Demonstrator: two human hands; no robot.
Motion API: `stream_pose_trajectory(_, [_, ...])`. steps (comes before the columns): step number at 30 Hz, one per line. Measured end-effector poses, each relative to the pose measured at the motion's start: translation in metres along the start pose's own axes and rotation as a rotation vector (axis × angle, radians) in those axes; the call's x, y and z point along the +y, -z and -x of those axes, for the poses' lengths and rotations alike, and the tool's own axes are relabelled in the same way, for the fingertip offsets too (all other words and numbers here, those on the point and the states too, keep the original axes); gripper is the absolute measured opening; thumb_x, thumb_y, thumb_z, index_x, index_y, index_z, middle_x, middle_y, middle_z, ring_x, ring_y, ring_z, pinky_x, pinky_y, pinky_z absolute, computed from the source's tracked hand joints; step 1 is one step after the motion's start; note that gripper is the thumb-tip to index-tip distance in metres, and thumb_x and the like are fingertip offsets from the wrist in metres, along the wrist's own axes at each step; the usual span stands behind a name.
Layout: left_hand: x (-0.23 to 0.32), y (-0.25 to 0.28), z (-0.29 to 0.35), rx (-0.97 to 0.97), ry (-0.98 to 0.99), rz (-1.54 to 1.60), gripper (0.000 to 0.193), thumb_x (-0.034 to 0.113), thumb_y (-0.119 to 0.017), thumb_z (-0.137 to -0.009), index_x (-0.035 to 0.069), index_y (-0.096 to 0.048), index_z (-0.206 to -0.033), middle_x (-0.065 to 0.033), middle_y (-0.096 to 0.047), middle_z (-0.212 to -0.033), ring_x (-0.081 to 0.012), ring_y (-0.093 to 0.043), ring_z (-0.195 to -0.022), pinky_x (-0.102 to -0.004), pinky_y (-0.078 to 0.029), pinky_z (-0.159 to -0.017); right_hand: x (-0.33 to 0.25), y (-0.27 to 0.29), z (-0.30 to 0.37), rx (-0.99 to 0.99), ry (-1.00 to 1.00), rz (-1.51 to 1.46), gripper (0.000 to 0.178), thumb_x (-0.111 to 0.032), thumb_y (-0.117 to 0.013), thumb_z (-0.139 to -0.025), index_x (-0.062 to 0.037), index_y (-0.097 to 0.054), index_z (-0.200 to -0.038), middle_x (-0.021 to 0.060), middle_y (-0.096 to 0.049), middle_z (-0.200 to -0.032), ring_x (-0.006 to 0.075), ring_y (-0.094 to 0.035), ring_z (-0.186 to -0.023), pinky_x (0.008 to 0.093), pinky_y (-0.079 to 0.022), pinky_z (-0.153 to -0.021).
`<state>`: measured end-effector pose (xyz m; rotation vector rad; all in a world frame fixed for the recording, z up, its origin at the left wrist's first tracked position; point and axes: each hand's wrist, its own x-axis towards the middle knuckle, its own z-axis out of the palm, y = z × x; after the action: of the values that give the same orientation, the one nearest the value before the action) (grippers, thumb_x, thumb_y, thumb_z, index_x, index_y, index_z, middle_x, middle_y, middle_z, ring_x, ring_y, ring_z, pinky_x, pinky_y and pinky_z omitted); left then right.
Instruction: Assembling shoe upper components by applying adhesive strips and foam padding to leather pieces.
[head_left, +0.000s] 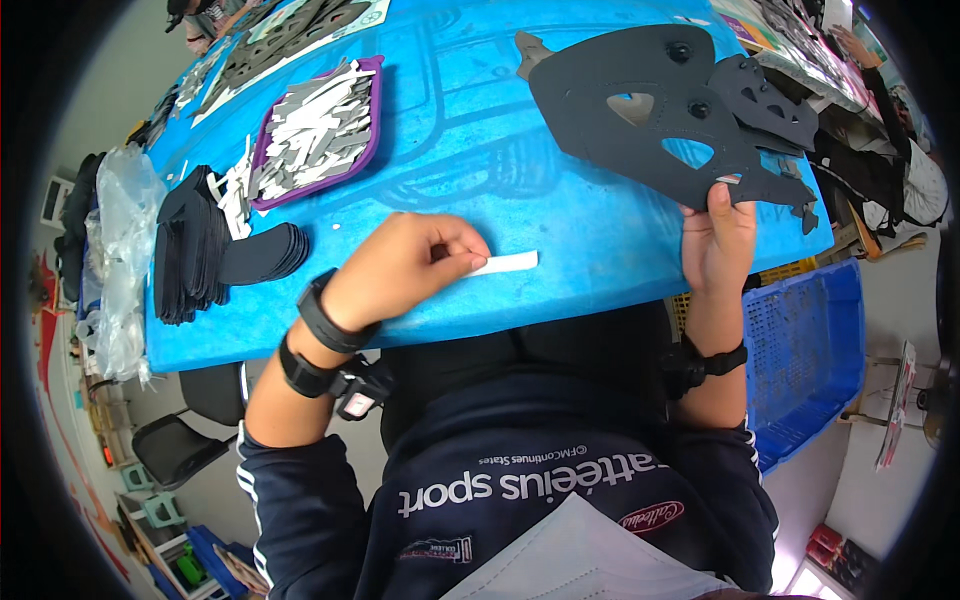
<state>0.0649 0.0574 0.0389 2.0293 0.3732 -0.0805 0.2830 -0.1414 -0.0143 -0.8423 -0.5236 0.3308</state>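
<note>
A thin white strip (518,261) points to the right from the pinched thumb and fingers of my left hand (405,262), low over the near part of the table. My right hand (720,235) grips the near edge of a dark grey sheet piece (575,95), with the thumb on top. This piece is flat, with cut-out openings and two round black fittings. Smaller dark grey flaps (765,105) spread from its right side. A purple tray (377,130) full of white and grey strips stands beyond my left hand.
Stacked dark rounded pieces (190,250) lie at the left of the blue-covered table (450,180), with loose strips beside them. Clear plastic (125,250) hangs by the left edge. A blue crate (805,350) stands below at the right. More cut pieces (290,40) lie at the far left.
</note>
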Motion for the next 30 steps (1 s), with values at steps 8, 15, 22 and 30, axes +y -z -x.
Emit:
stream_pose_trajectory(8, [0.005,-0.015,0.015,0.503,-0.383,-0.274,0.054,0.026,-0.079,-0.06,0.006,-0.058,-0.106,-0.0071,-0.058,-0.094,-0.0206,-0.053,-0.083,-0.0297,-0.04,-0.077,-0.011,-0.023,0.015,-0.029,0.024,-0.097,0.016,-0.01,-0.059,-0.083,-0.0019,-0.053,-0.095,0.0091,-0.058,-0.089,0.0193,-0.058,-0.075,0.0289,-0.048,-0.06])
stream_pose_trajectory(15, [-0.013,-0.01,0.05,0.506,-0.469,0.488,0.029,0.017,-0.07,-0.074,-0.002,-0.058,-0.093,-0.0061,-0.06,-0.089,-0.0123,-0.054,-0.079,-0.0253,-0.042,-0.072,-0.017,-0.063,0.052,-0.334,-0.317,-0.051,0.013,-0.009,-0.058,-0.083,0.0009,-0.057,-0.092,0.0097,-0.06,-0.085,0.0185,-0.059,-0.068,0.0264,-0.048,-0.054])
stream_pose_trajectory(22, [-0.021,0.005,0.045,0.396,-0.421,-0.053,0.013,0.003,-0.062,-0.075,0.001,-0.055,-0.064,-0.0059,-0.053,-0.059,-0.017,-0.048,-0.048,-0.0267,-0.035,-0.045,-0.023,-0.07,0.035,-0.617,0.214,1.153,0.019,-0.007,-0.067,-0.072,-0.0014,-0.064,-0.09,0.0097,-0.06,-0.079,0.0257,-0.056,-0.066,0.0311,-0.043,-0.06])
stream_pose_trajectory(30, [-0.038,0.006,0.035,0.448,-0.297,-0.094,0.018,0.011,-0.069,-0.07,0.0,-0.056,-0.064,-0.0071,-0.05,-0.054,-0.0206,-0.042,-0.046,-0.0301,-0.031,-0.046,0.002,-0.047,0.026,-0.61,0.021,0.981,0.014,-0.006,-0.07,-0.065,-0.0051,-0.063,-0.077,0.004,-0.052,-0.063,0.0205,-0.044,-0.058,0.0308,-0.033,-0.049])
